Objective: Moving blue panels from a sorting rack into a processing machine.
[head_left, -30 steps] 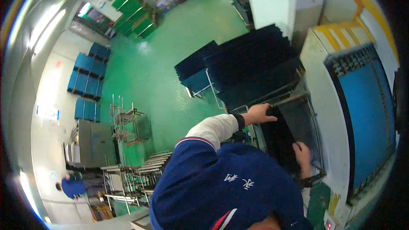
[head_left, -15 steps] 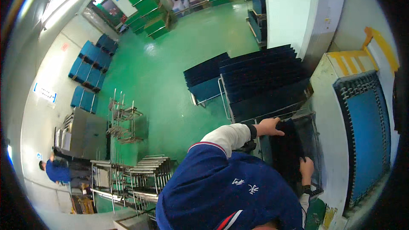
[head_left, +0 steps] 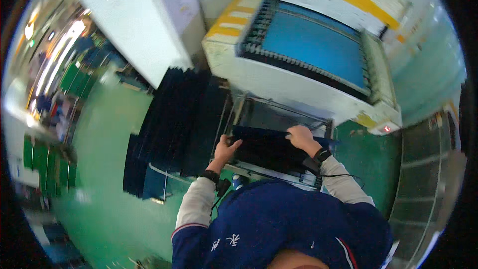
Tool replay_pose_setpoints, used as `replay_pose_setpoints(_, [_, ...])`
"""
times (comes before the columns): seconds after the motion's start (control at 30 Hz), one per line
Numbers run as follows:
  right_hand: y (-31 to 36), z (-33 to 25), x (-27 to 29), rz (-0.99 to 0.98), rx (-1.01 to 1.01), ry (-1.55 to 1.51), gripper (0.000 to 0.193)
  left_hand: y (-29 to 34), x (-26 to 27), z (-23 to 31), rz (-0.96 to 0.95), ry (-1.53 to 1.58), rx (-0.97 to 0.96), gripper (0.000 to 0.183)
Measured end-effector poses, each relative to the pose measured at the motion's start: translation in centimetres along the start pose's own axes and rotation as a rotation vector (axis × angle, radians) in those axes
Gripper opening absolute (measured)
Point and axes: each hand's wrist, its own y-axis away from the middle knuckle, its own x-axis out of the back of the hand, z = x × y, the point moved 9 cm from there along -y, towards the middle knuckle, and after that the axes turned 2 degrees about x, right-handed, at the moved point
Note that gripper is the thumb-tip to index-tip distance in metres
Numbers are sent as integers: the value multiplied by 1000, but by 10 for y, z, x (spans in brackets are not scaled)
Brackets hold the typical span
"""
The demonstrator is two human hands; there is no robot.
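Both my hands are at a dark blue, nearly black thin panel point(head_left: 264, 132) that stands among similar dark panels in a metal-framed cart point(head_left: 289, 106) right before me. My left hand point(head_left: 225, 151) grips the panel's left end, thumb toward me. At the upper edge, right of the middle, my right hand point(head_left: 301, 139) pinches the panel with bent fingers. How many panels are between the fingers, I cannot tell. The lower part of the panel is lost in the dark inside of the cart.
Beyond the cart stands a white machine point(head_left: 294, 87) with a blue bed point(head_left: 313, 45) edged by black rollers. Packed dark panels point(head_left: 174, 114) fill a rack to the left. A metal shelf rack point(head_left: 416, 189) is at the right. Green crates point(head_left: 42, 157) stand far left.
My view has turned right, so the machine now lies ahead and the cart sits in the middle. My right hand has come to the panel's upper edge; my left hand is at its left end.
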Motion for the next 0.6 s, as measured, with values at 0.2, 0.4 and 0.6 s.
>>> replay_pose_setpoints(0.2, [35, -17, 99, 89, -130, 7, 27, -4, 4, 8, -15, -157, -62, 77])
replay_pose_setpoints(0.4, [86, 15, 200, 473, -261, -196, 34, 13, 12, 34, -18, -202, -47, 74])
replay_pose_setpoints(0.6, [133, 54, 239, 1107, -259, -890, 17, -5, 9, 6, 4, -237, -75, 73])
